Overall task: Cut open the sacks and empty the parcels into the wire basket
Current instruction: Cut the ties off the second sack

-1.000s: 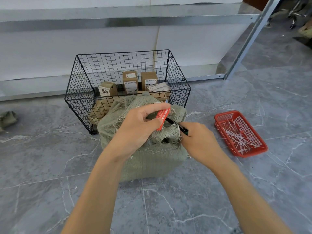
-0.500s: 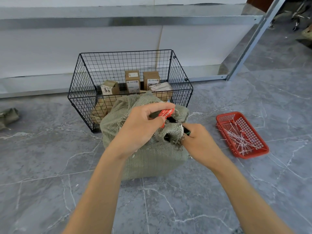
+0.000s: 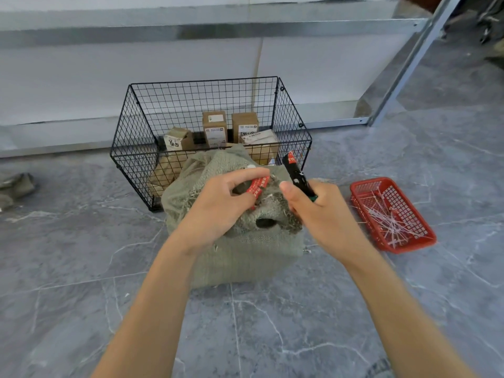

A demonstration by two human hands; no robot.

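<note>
Pinching a red tag (image 3: 257,186) between thumb and forefinger, the left hand (image 3: 218,210) rests on the gathered top of the green woven sack (image 3: 245,257), with its other fingers loosely curled. The right hand (image 3: 323,214) is closed like a fist around a black cutter (image 3: 295,173), whose tip points up and away, clear of the sack cloth. Both forearms reach forward from below, with the wrists near each other. The sack stands on the grey floor (image 3: 81,268) just in front of the wire basket (image 3: 131,148), which holds several cardboard parcels (image 3: 215,129). A red tray (image 3: 365,186) with thin white strips lies at the right.
</note>
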